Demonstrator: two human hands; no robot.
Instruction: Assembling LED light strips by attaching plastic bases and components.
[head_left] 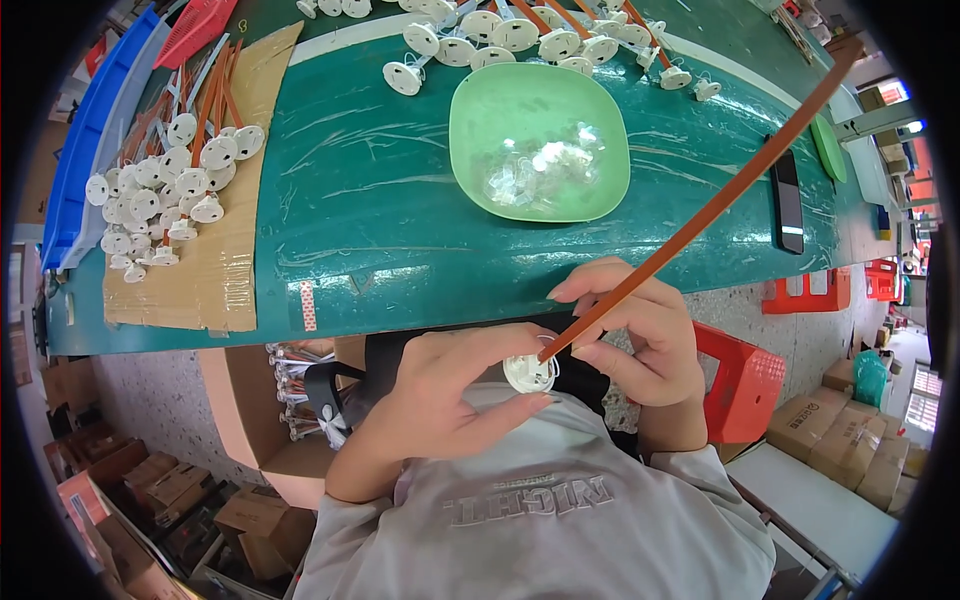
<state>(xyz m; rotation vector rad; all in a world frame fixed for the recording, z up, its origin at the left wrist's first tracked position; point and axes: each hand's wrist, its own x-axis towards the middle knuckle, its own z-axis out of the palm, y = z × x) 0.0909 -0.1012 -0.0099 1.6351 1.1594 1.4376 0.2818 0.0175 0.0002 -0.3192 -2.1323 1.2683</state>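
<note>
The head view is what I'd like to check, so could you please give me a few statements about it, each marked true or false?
1. The left hand holds a white disc. True.
2. The right hand is reaching into the green bowl. False: the right hand is near the lower part of the brown stick.
3. The brown stick slants from the white disc toward the upper right. True.
4. The green bowl is full of brown sticks. False: the green bowl holds small clear pieces.
5. The black phone lies left of the bowl. False: the black phone lies to its right.
</note>
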